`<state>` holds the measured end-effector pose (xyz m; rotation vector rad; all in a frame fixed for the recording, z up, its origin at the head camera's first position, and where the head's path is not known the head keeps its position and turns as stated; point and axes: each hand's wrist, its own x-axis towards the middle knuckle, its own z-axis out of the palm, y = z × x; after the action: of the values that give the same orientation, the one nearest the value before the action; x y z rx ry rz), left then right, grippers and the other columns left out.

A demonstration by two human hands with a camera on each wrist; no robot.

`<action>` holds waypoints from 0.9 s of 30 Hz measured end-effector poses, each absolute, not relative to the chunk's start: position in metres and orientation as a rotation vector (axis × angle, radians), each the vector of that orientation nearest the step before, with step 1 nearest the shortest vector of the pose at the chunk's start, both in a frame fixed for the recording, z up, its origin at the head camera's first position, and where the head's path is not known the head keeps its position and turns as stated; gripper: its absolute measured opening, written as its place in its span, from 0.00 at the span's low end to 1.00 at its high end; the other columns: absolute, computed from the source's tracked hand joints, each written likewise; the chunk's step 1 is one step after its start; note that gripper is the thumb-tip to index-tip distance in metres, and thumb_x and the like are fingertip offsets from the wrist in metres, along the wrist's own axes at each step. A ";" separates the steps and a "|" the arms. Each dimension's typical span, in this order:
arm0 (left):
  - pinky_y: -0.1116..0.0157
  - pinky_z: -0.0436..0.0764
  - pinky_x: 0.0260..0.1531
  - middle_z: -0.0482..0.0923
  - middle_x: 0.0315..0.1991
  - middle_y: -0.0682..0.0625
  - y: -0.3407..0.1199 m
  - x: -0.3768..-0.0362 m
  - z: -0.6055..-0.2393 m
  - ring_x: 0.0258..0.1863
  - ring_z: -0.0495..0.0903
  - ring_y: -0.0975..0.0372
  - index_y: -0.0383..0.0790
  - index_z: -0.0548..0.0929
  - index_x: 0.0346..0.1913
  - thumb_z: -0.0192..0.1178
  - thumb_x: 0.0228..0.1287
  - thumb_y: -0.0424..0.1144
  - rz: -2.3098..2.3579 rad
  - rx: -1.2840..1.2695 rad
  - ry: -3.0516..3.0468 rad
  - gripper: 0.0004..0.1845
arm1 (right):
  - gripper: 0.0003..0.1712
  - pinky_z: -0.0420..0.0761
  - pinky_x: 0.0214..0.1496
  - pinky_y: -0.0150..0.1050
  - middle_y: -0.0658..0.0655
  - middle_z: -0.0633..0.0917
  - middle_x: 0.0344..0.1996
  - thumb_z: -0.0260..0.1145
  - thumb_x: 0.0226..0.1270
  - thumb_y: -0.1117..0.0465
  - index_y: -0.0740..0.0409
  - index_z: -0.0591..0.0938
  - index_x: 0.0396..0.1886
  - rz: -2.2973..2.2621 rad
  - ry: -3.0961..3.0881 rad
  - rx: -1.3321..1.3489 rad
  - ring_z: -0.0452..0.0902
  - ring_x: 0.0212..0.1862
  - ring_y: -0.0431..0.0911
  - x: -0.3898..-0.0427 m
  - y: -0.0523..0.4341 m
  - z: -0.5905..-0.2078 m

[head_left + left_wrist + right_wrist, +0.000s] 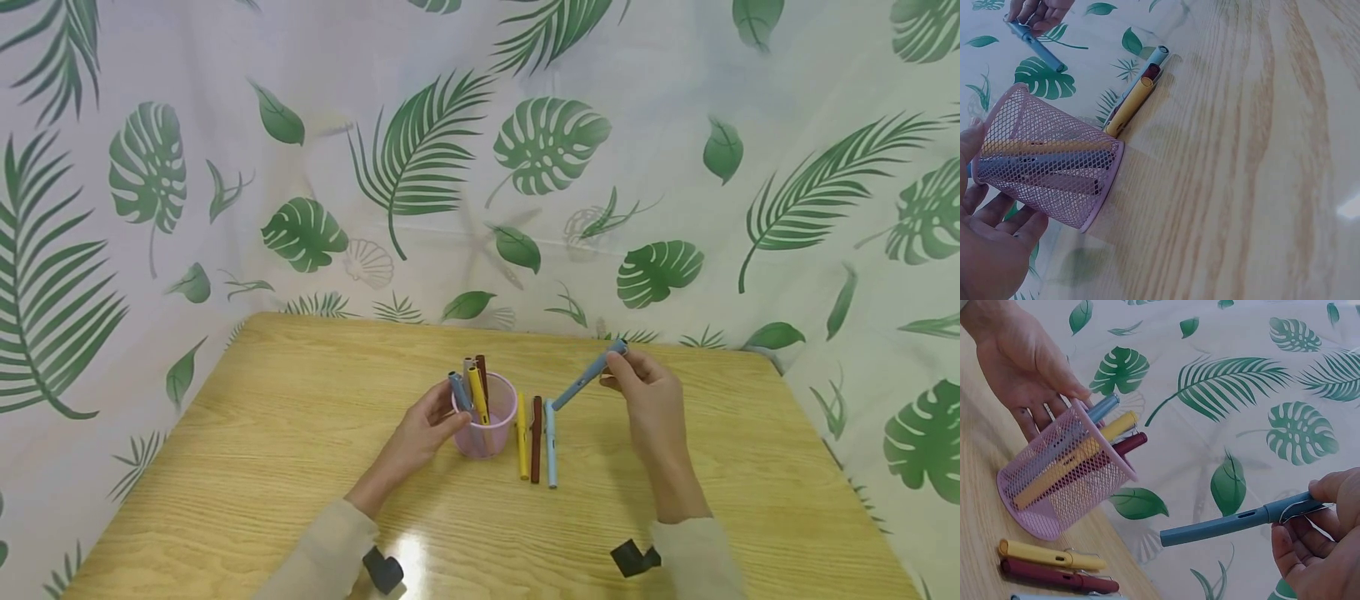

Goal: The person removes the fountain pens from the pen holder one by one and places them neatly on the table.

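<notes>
My left hand (pixel 420 429) holds a pink mesh pen cup (pixel 498 443), thumb at the rim and fingers along its side. Inside lean a blue-grey pen (pixel 460 392), a yellow pen (pixel 1066 469), a dark red pen (pixel 1132 445) and a grey one. Off to the right, my right hand (pixel 651 396) pinches a blue fountain pen (pixel 1216 530) by its clip end, tilted above the table, its lower end pointing toward the cup. Between the hands, a yellow pen (pixel 522 454), a dark red pen (pixel 536 454) and a light blue pen (pixel 552 458) lie side by side.
Everything stands on a wood-grain table (pixel 300 400). A pale cloth (pixel 450 275) printed with green leaves hangs behind it and along both sides. Black wrist cameras (pixel 384 571) sit by the cream sleeves (pixel 697 558).
</notes>
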<state>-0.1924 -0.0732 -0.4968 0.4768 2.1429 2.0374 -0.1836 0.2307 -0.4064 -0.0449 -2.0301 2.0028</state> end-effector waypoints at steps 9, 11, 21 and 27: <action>0.50 0.71 0.71 0.68 0.73 0.35 -0.073 -0.191 -0.497 0.72 0.69 0.44 0.34 0.58 0.80 0.61 0.77 0.37 2.034 0.481 2.135 0.36 | 0.17 0.86 0.49 0.32 0.50 0.87 0.43 0.70 0.74 0.58 0.70 0.85 0.49 2.033 -2.010 -0.094 0.83 0.43 0.43 -0.178 0.253 -0.415; 0.50 0.71 0.71 0.67 0.74 0.35 -0.073 -0.190 -0.497 0.72 0.68 0.44 0.35 0.58 0.80 0.61 0.77 0.37 2.033 0.482 2.130 0.36 | 0.18 0.86 0.49 0.32 0.50 0.85 0.43 0.69 0.74 0.57 0.71 0.84 0.50 2.022 -2.031 -0.100 0.83 0.43 0.43 -0.176 0.257 -0.418; 0.50 0.70 0.71 0.66 0.74 0.34 -0.073 -0.189 -0.495 0.73 0.68 0.44 0.34 0.58 0.80 0.61 0.77 0.37 2.029 0.478 2.148 0.37 | 0.17 0.86 0.47 0.32 0.49 0.86 0.37 0.69 0.75 0.56 0.67 0.85 0.50 1.972 -2.116 -0.163 0.82 0.43 0.42 -0.167 0.275 -0.430; 0.50 0.71 0.70 0.67 0.74 0.34 -0.072 -0.189 -0.494 0.72 0.68 0.43 0.33 0.58 0.80 0.62 0.76 0.37 2.037 0.473 2.142 0.37 | 0.15 0.86 0.46 0.32 0.49 0.86 0.36 0.69 0.75 0.56 0.64 0.86 0.49 1.944 -2.155 -0.183 0.82 0.42 0.41 -0.164 0.281 -0.434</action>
<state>-0.1892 -0.0720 -0.4940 0.4733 2.1424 2.0368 -0.1637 0.2807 -0.4339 -0.1828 -2.1548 1.9444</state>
